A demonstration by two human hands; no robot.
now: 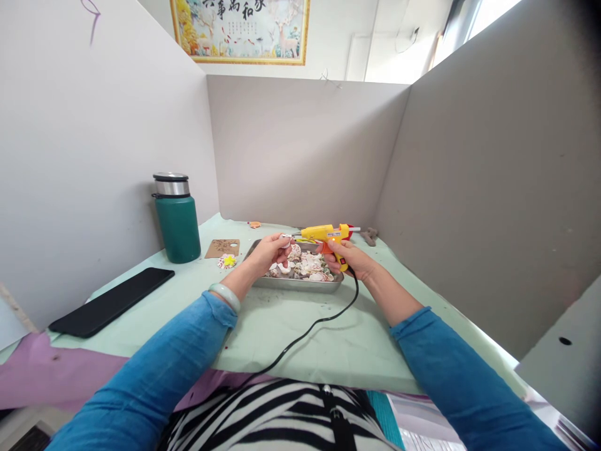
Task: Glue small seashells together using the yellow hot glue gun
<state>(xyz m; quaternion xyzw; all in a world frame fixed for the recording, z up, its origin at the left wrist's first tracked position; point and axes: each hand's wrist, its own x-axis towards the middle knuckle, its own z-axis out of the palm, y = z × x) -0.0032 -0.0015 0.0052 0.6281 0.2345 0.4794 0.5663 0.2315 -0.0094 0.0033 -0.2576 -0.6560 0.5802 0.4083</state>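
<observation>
My right hand (pixel 346 255) is wrapped round the handle of a yellow hot glue gun (pixel 319 232), whose nozzle points left and whose black cord trails down toward me. A glue stick pokes out of its back end. In my left hand (pixel 271 252) a small whitish piece, apparently a shell, is pinched right at the nozzle tip; the fingers partly cover it. Beneath both hands stands a shallow metal tray (pixel 300 285) holding many pale shells (pixel 310 266). Left of the tray lies a round decorated piece (pixel 227 261) with a yellow flower shape on it.
A green bottle (pixel 177 227) stands at the left, with a black phone (pixel 115 302) in front of it. A brown card (pixel 222 248) lies near the tray. At the back are an orange scrap (pixel 254 224) and a grey-brown lump (pixel 370 236). Grey panels (pixel 305 144) enclose the table.
</observation>
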